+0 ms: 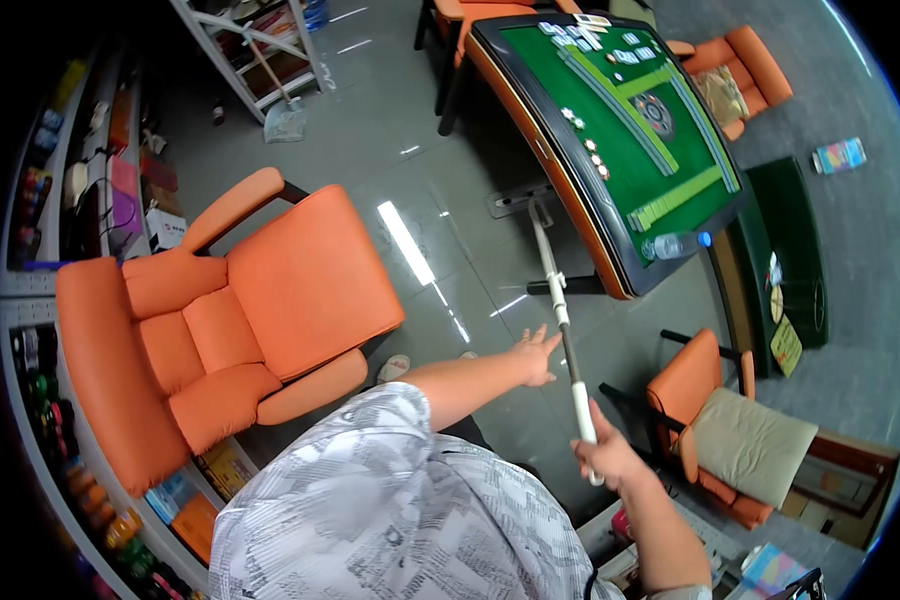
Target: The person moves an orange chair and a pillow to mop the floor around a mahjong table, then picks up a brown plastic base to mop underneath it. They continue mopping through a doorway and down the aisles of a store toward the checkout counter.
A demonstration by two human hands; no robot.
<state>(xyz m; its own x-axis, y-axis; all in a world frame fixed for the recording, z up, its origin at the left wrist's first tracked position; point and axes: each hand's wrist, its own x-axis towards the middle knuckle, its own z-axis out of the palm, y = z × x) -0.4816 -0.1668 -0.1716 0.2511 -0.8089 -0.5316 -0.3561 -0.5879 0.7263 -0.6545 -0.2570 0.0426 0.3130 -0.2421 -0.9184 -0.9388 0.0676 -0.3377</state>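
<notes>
A long white-and-grey pole of a flat mop slants from near my body toward the mahjong table. Its flat head lies on the grey tiled floor close to the table's side. My right hand is wrapped around the lower white grip of the pole. Beside the pole's middle, my left hand is stretched out with its fingers spread, holding nothing.
The mahjong table has rows of tiles and a plastic bottle on it. An orange armchair stands at left, a cushioned chair at right. Stocked shelves line the left edge; a dustpan is at the back.
</notes>
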